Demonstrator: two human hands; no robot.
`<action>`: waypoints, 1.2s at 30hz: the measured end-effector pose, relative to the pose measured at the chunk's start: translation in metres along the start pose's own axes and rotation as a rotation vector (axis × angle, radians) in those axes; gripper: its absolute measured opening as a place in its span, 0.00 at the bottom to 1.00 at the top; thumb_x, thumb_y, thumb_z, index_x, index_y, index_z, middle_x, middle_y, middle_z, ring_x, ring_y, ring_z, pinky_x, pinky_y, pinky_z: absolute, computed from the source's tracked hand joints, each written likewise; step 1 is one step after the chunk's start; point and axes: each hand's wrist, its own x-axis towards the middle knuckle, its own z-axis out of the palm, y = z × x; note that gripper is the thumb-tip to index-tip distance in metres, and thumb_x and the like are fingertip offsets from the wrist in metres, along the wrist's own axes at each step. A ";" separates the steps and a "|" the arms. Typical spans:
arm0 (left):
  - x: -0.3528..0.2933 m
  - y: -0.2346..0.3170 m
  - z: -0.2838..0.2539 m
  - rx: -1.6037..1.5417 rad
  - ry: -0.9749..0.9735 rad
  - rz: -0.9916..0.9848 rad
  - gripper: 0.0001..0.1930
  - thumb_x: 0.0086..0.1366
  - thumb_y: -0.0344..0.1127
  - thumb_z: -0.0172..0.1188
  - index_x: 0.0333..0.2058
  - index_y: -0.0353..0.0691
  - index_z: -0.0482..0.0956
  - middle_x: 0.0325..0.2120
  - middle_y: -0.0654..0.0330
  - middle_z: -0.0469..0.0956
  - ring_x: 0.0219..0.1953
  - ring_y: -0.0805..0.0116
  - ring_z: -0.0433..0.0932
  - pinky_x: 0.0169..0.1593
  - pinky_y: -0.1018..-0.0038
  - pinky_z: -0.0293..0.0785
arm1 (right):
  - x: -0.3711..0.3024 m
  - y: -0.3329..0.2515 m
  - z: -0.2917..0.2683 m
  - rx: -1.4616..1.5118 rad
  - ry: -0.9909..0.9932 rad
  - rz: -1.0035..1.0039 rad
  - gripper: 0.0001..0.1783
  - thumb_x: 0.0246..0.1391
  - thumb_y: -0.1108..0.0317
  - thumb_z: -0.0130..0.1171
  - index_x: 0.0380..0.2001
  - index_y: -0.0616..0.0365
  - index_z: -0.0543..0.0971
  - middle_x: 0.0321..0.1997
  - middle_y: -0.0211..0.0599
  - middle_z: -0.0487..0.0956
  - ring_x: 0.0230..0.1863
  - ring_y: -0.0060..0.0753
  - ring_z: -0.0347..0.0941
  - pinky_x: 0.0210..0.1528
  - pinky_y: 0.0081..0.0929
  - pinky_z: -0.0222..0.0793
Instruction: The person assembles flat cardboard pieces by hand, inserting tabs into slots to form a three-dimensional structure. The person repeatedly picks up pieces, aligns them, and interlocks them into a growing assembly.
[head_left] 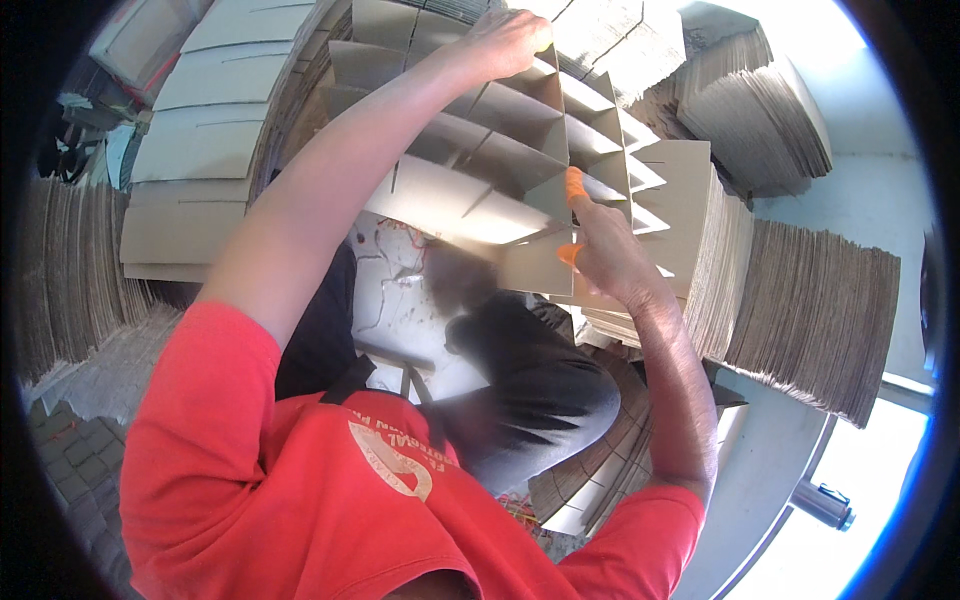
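Observation:
A partly interlocked cardboard divider grid (510, 160) stands in front of me, its slotted strips crossing to form open cells. My left hand (508, 45) reaches across to the far end of a cross strip and is closed on its edge. At the near end of that strip, my right hand (605, 245) pinches the cardboard, index finger laid along the edge and thumb below. Orange covers show on the right index finger and thumb, and a bit of orange shows at the left hand. The left fingers are partly hidden.
Slotted cardboard sheets (195, 150) lie overlapped on the left, beside a tall stack of cardboard (75, 270). More stacks (815, 310) stand on the right, with another pile (755, 115) behind. My bent leg (540, 400) is beneath the grid. A metal flask-like cylinder (825, 505) lies far right.

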 end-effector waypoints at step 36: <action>-0.205 0.071 -0.081 -0.258 0.133 0.071 0.06 0.53 0.26 0.63 0.31 0.36 0.82 0.27 0.56 0.80 0.32 0.58 0.77 0.39 0.65 0.74 | -0.111 -0.038 -0.061 0.420 1.083 0.092 0.31 0.52 0.88 0.49 0.61 0.58 0.72 0.38 0.33 0.82 0.14 0.14 0.67 0.13 0.12 0.62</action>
